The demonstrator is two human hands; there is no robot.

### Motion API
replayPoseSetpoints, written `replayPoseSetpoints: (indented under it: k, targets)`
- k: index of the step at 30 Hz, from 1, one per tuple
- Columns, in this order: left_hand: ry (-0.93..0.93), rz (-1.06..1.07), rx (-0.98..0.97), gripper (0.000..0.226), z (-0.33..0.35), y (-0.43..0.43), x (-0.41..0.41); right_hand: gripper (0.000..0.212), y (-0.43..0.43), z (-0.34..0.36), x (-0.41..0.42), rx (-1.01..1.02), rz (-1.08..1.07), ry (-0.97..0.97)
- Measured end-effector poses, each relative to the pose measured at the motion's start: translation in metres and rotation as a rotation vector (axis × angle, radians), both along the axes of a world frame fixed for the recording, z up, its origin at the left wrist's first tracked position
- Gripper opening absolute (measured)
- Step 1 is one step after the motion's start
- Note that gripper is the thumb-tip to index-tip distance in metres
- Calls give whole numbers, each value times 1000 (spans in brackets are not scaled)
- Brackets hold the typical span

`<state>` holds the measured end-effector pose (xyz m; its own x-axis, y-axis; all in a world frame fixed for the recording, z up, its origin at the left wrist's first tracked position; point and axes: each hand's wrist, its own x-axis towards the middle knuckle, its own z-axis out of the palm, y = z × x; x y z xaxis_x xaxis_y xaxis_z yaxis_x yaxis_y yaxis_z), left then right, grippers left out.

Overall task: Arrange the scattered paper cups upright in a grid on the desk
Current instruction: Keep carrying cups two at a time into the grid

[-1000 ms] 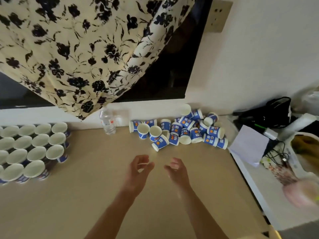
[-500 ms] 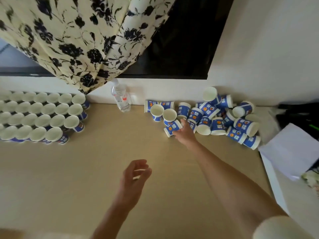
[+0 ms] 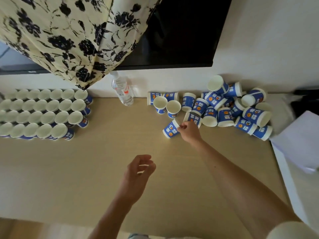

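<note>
Two hands are over the desk (image 3: 86, 169). At lower centre the left hand (image 3: 138, 171) hovers, fingers loosely curled, holding nothing. Farther up, the outstretched right hand (image 3: 189, 131) pinches a tipped cup (image 3: 170, 129) at the near edge of the scattered pile (image 3: 224, 107). A broad stretch of desk lies between it and the upright grid (image 3: 43, 112) at middle left.
</note>
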<state>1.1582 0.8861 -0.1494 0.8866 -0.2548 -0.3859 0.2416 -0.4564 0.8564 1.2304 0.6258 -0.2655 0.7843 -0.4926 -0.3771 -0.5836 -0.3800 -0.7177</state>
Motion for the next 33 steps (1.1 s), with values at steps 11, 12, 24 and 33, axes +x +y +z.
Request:
replayPoseSetpoints:
  k: [11, 12, 24, 33]
  targets:
    - [-82, -296, 349, 81, -3, -44, 18, 3, 13, 88, -86, 436, 440, -133]
    - [-70, -308, 340, 68, -3, -48, 18, 5, 15, 95, -90, 464, 442, -150]
    - [-123, -141, 254, 36, 2, -38, 18, 52, -30, 33, -32, -166, 57, -196]
    - [-88, 42, 274, 31, 3, 16, -15, 85, -25, -26, -10, -651, 391, 48]
